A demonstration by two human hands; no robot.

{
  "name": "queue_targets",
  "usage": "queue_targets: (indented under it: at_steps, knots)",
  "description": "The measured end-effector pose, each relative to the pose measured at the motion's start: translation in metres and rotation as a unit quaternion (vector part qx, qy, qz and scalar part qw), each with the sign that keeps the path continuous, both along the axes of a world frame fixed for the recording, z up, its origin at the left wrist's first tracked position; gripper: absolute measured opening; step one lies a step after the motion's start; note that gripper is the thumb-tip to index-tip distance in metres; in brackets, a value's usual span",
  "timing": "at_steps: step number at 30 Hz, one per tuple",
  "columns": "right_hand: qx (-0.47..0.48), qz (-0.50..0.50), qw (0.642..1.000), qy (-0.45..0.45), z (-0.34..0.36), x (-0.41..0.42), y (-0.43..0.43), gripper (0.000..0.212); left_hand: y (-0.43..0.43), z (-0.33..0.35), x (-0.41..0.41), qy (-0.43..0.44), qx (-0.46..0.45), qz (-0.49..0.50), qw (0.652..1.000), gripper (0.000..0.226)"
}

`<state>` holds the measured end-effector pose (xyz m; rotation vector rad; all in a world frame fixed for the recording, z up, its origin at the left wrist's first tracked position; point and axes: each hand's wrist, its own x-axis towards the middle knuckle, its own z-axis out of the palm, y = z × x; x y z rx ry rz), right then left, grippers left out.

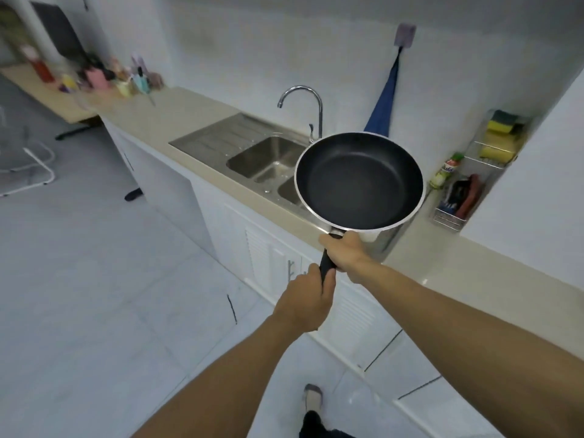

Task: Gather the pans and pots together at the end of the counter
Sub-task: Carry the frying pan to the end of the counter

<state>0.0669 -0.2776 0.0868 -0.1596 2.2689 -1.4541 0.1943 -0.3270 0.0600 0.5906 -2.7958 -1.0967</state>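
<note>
Left hand wraps curled fingers round the tail of the black handle; right hand grips the same handle just behind the frying pan. Pan held in the air, above the beige counter edge — overlapping the steel sink. Faucet, blue cloth and sponge rack sit along the white wall
</note>
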Motion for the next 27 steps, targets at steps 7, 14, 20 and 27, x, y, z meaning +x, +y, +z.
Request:
queue_targets:
  at_steps: [7,14,20,27]
  knots:
    - [0.011,0.036,0.999,0.015,-0.001,-0.042,-0.098,0.018,-0.086,0.0,-0.04,-0.011,-0.005,0.051,0.999,0.044]
    - [0.004,0.093,0.996,-0.004,0.002,-0.089,-0.194,0.016,-0.171,0.006,-0.084,-0.032,0.001,0.098,0.995,0.046]
    - [0.008,0.126,0.992,-0.003,-0.001,-0.108,-0.263,0.017,-0.23,0.007,-0.103,-0.035,0.007,0.123,0.992,0.042]
    - [0.021,0.142,0.99,0.01,-0.007,-0.111,-0.361,0.019,-0.325,0.004,-0.104,-0.04,0.0,0.129,0.991,0.044]
